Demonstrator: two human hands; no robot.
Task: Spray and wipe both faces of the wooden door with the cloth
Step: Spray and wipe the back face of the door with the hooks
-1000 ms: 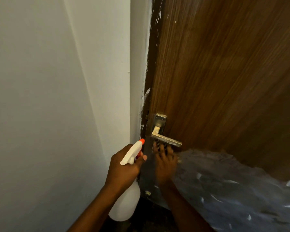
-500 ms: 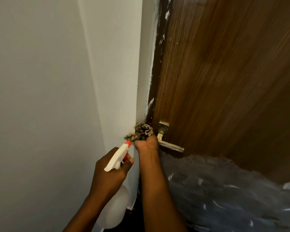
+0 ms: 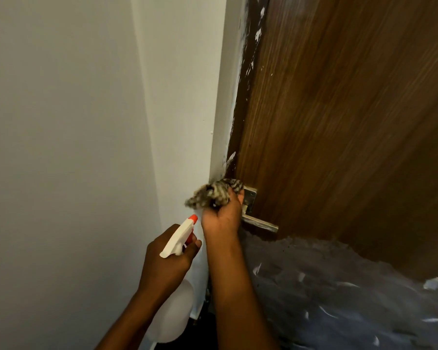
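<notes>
— At the latch edge of the wooden door (image 3: 339,122), just above the lever handle (image 3: 259,223), what have the hands got?

— The right hand (image 3: 223,218) has its fingers curled round a bunched, striped cloth (image 3: 215,193), held up at the seam where the door meets the white frame (image 3: 223,97). The left hand (image 3: 167,261) is wrapped round the neck of a white spray bottle (image 3: 180,236), with a finger by the trigger. Whether it is squeezing, I cannot tell.

— Which way does the rest of this face lie from there?

— Up and to the right. The door's long axis runs upward from the hands, leaning in this view, and the brown face spreads rightward from the cloth. The right hand is the nearer one. The left sits lower and to the left, just beside the right wrist, with the orange nozzle aimed up toward the cloth.

— So the next stroke?

— The right hand's, I'd judge, along the edge or out across the grain. The handle sits close beside its knuckles and could snag the cloth. Lower down, a grey, white-flecked patch (image 3: 339,299) covers the door. What it is, I cannot say.
</notes>
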